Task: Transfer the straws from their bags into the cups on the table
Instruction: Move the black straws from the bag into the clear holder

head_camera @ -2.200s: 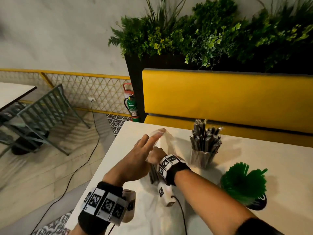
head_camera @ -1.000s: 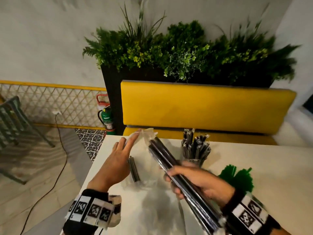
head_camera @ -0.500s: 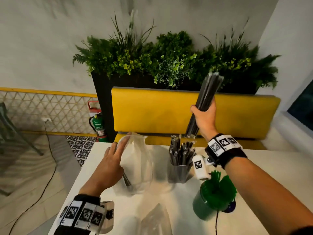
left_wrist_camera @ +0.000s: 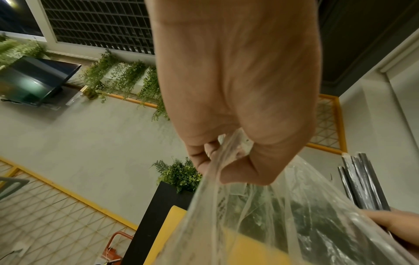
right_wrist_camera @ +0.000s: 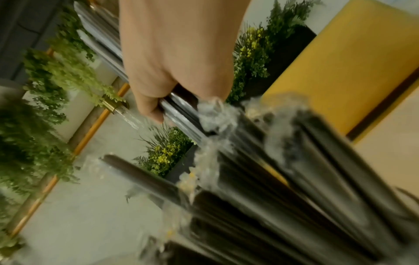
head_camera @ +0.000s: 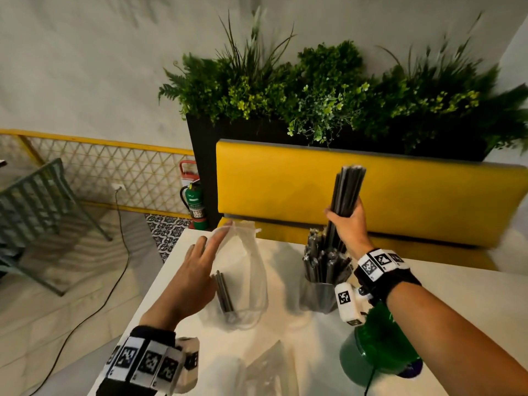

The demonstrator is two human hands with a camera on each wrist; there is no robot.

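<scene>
— Right side, report. — The right hand (head_camera: 347, 224) grips a bundle of dark wrapped straws (head_camera: 344, 192) near upright, lower ends among the dark straws standing in the clear glass cup (head_camera: 320, 294); green straws fill the green cup (head_camera: 371, 355) just beside it.

— Left side? — The left hand (head_camera: 194, 278) holds up a clear plastic bag (head_camera: 245, 270) by its top edge on the white table (head_camera: 457, 310); a few dark straws (head_camera: 224, 291) stand inside; fingers extended; yellow bench backrest (head_camera: 285, 184) behind.
</scene>
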